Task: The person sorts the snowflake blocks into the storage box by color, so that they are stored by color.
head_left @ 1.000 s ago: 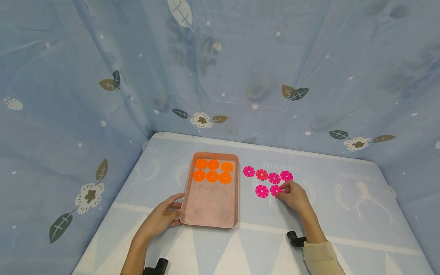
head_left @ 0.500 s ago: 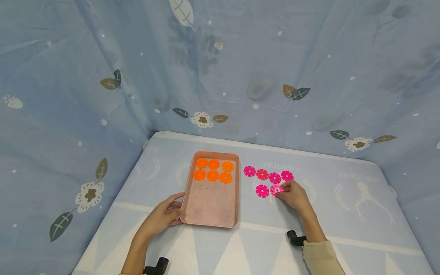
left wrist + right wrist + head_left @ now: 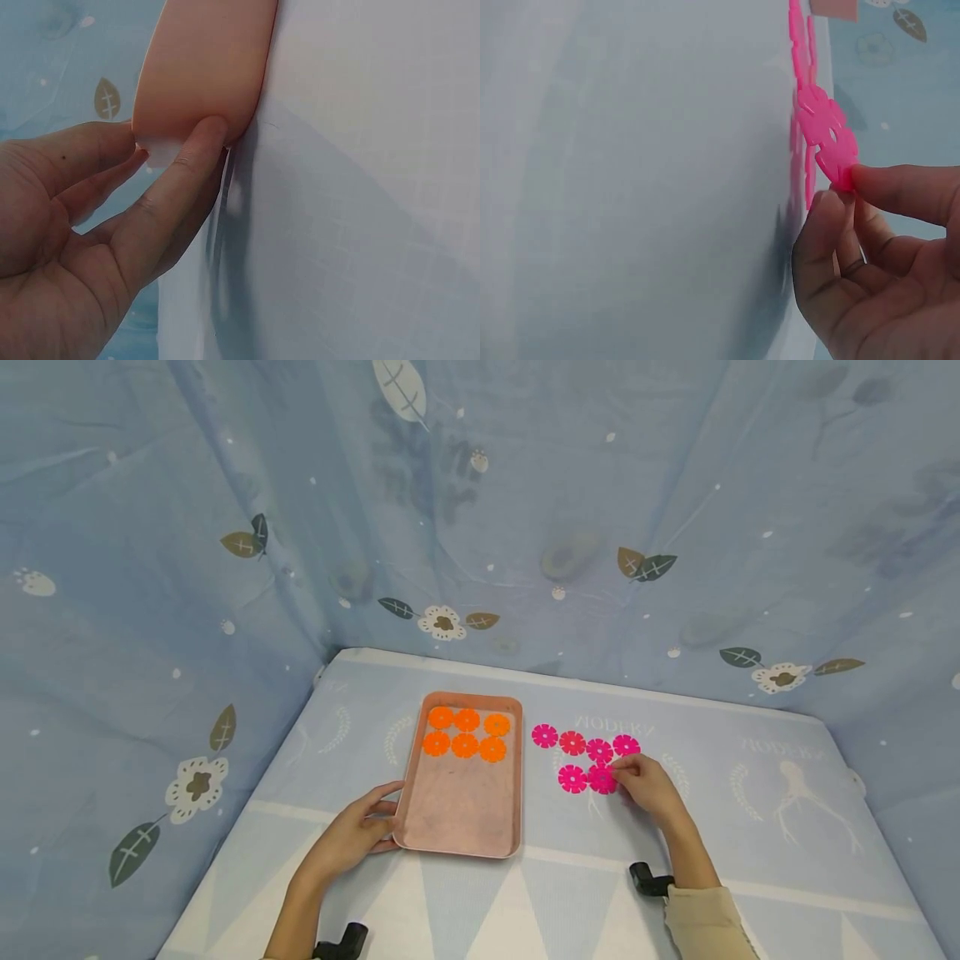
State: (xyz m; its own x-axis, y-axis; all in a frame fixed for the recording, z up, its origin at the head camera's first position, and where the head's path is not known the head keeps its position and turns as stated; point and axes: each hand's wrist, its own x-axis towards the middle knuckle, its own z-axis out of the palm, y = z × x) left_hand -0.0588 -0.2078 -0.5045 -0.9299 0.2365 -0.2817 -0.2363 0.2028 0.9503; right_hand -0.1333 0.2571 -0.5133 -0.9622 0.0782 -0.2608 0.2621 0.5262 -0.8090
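Observation:
My right hand [image 3: 647,787] pinches a pink notched plastic disc [image 3: 828,135] by its edge, between thumb and fingertips. In the right wrist view the disc is tilted, its near edge raised from the table. Several pink discs [image 3: 572,742] lie flat just beyond and to the left of it. My left hand [image 3: 356,831] holds the lower left corner of a pinkish rectangular tray [image 3: 457,810], one digit pressed against its outer wall [image 3: 202,75]. Inside the tray, several orange notched discs [image 3: 465,745] lie in two rows at the far end.
A light blue patterned cloth [image 3: 750,827] covers the table. Blue printed curtains [image 3: 525,527] rise behind it and along both sides. Black wrist-worn pieces [image 3: 649,880] show below both hands.
The pink disc in my right hand has tilted and lifted; a glare crossed it half a second ago. My right hand has shifted slightly right. The left hand and tray stay put.

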